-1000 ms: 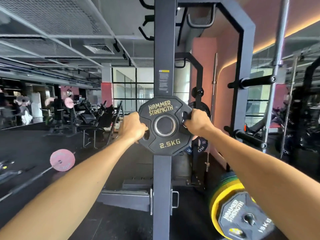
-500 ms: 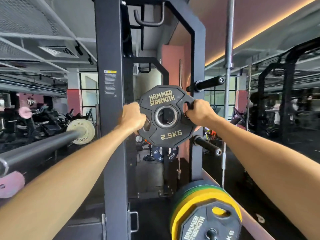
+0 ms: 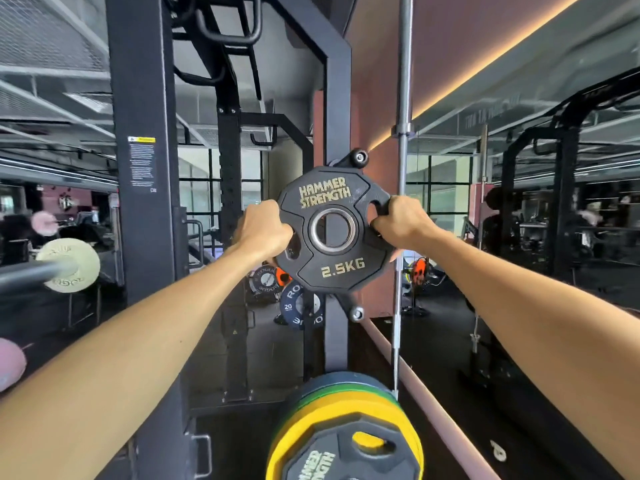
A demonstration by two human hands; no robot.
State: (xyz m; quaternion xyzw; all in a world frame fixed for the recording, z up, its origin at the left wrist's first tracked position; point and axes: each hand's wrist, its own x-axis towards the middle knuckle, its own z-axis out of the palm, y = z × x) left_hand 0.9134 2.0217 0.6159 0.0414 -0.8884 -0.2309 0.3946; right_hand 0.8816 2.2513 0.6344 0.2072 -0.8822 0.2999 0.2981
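A black 2.5 kg weight plate (image 3: 334, 251) marked "Hammer Strength" is held upright at arm's length in front of me. My left hand (image 3: 263, 230) grips its left handle slot and my right hand (image 3: 401, 225) grips its right handle slot. The plate sits in front of a black rack upright (image 3: 337, 112). One storage peg (image 3: 358, 157) pokes out just above the plate and another peg (image 3: 356, 313) just below it. The plate's steel-ringed centre hole shows the upright behind it.
A wide black rack post (image 3: 142, 168) stands on the left. A stack of yellow, green and black plates (image 3: 346, 427) sits low in front. A vertical barbell (image 3: 403, 133) stands right of the plate. A loaded barbell (image 3: 65, 265) juts in from the left. Mirrors line the right wall.
My view and the plate have swung to the right, from the wide front post to the rear upright with the pegs. Both hands keep the same grip.
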